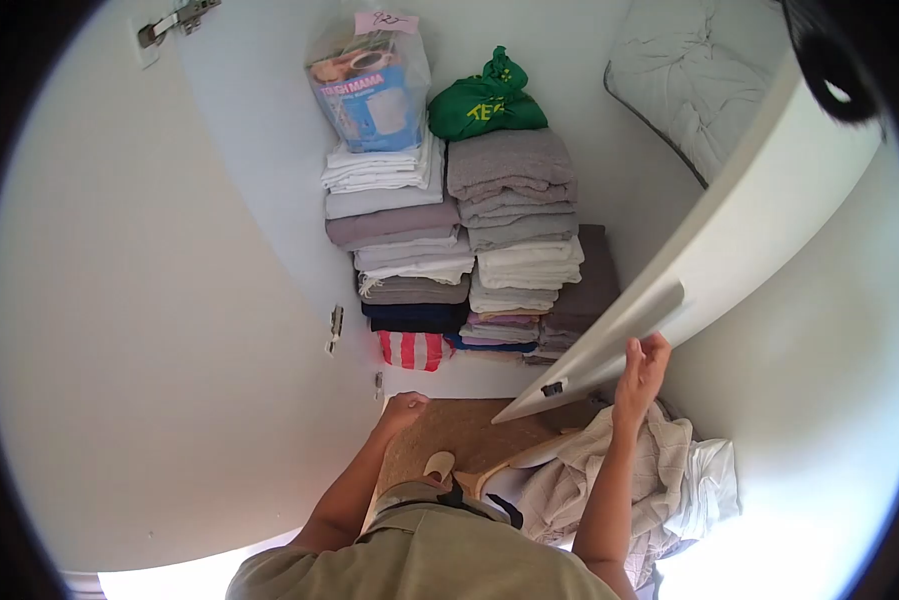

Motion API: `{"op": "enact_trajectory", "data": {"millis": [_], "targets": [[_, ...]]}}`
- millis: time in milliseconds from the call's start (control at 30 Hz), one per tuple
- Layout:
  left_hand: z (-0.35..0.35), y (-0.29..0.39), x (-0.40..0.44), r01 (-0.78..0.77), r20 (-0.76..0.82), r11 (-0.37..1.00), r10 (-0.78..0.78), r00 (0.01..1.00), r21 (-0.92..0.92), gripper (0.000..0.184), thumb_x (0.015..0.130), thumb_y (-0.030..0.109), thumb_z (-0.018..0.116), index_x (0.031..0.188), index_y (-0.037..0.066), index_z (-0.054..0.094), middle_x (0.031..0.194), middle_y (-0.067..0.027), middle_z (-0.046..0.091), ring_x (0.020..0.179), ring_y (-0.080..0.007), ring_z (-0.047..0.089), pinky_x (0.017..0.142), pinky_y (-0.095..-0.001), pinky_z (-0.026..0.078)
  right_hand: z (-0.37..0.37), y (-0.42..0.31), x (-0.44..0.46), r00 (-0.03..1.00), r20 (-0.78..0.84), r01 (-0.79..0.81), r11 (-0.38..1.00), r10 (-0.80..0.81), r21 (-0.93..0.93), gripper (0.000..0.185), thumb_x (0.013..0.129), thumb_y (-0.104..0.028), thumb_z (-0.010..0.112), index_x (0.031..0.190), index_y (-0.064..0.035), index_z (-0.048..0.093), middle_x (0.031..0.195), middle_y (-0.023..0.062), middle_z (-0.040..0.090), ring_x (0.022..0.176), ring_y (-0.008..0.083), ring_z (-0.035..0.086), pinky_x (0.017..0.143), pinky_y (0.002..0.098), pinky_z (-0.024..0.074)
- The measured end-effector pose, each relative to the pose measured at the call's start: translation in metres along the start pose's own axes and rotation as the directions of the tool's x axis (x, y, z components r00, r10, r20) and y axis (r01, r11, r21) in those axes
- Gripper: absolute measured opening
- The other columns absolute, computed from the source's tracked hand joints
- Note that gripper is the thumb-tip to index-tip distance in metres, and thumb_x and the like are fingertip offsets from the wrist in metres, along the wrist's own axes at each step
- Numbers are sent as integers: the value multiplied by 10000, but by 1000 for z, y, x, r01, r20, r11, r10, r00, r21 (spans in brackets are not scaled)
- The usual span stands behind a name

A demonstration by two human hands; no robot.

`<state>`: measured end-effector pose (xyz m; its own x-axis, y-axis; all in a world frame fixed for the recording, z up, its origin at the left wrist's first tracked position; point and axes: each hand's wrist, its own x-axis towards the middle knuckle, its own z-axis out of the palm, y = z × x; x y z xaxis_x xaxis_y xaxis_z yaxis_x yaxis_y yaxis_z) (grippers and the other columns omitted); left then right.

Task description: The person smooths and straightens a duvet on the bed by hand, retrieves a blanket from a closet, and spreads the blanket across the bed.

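A white cupboard door (759,230) stands ajar on the right, with a long recessed handle (649,312) near its edge. Close below that handle is my right hand (643,378), thumb and fingers apart and slightly bent; whether the fingertips touch the door I cannot tell. My left hand (405,410) hangs low by the edge of the left cupboard door (169,300), fingers curled in, no object visible in it. Between the doors, folded grey towels (511,165) and folded white linens (384,168) are piled in two tall stacks.
A clear bag with a blue label (374,105) and a green cloth bundle (489,100) top the stacks. A red-and-white striped cloth (412,350) lies at the bottom. Crumpled beige checked fabric (659,450) is heaped at the lower right. Metal hinges (335,330) show on the left.
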<state>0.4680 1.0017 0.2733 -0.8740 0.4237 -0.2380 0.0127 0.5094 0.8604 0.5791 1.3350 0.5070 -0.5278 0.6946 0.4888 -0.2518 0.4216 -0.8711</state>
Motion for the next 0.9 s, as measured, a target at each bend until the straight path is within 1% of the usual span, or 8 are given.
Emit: {"op": "enact_trajectory", "data": {"millis": [100, 333, 433, 600, 667, 800, 867, 900], "targets": [[8, -6, -24, 116, 4, 993, -116, 993, -15, 263, 779, 216, 572, 963, 40, 635, 909, -153, 644, 849, -218, 623, 758, -302, 473, 9, 22, 12, 997, 43, 56, 996, -59, 69, 289, 870, -170, 548, 1064, 18, 444, 867, 43, 459, 758, 108, 468, 702, 228, 415], [16, -23, -82, 190, 15, 972, -190, 982, -139, 285, 780, 227, 586, 981, 30, 628, 908, -129, 649, 840, -201, 621, 738, -286, 476, 28, 19, 33, 996, 70, 62, 988, -52, -138, 289, 847, -227, 583, 964, 9, 462, 805, 77, 487, 727, 150, 507, 628, 257, 449], [16, -18, -108, 185, -39, 968, -194, 980, -169, 276, 784, 161, 608, 1010, 2, 609, 818, -76, 635, 676, -129, 590, 630, -245, 474, 34, 19, 37, 994, 77, 89, 987, -80, -131, 297, 843, -233, 589, 968, 5, 463, 803, 76, 491, 718, 154, 507, 624, 256, 447], [22, -28, -136, 168, 1, 899, -184, 983, -404, 243, 798, 140, 597, 977, -25, 604, 856, -62, 622, 708, -125, 586, 635, -238, 471, 38, 29, 46, 989, 127, 102, 967, -73, -235, 314, 831, -234, 590, 995, -9, 443, 852, 78, 495, 767, 159, 473, 728, 273, 411], [23, -30, -139, 152, -7, 922, -165, 986, -356, 238, 804, 138, 589, 984, -16, 601, 863, -59, 620, 716, -120, 583, 638, -235, 467, 39, 27, 48, 980, 173, 142, 956, -100, -257, 383, 808, -178, 589, 1058, 63, 429, 966, 187, 497, 896, 290, 489, 809, 364, 395], [4, 1, -131, 239, 42, 899, -240, 970, -367, 231, 817, 131, 563, 1011, 9, 590, 866, -54, 619, 726, -112, 582, 647, -226, 455, 44, 28, 43, 983, 147, 147, 943, -107, -299, 380, 812, -155, 566, 1101, 48, 424, 993, 206, 486, 931, 325, 473, 809, 381, 386], [-11, 10, -112, 242, 45, 898, -242, 969, -368, 222, 820, 127, 552, 1007, 13, 590, 868, -55, 621, 729, -116, 588, 650, -228, 458, 48, -4, 17, 858, -112, 414, 803, -502, -429, 337, 817, -113, 537, 1099, 41, 436, 989, 196, 488, 930, 323, 467, 803, 387, 386], [-17, 13, -98, 246, 46, 892, -248, 968, -378, 213, 824, 123, 541, 1003, 18, 589, 869, -57, 624, 733, -120, 594, 653, -230, 460, 54, -9, 4, 845, -76, 474, 806, -530, -355, 272, 817, -77, 518, 1065, 23, 469, 970, 182, 497, 910, 320, 474, 787, 381, 394]]}}
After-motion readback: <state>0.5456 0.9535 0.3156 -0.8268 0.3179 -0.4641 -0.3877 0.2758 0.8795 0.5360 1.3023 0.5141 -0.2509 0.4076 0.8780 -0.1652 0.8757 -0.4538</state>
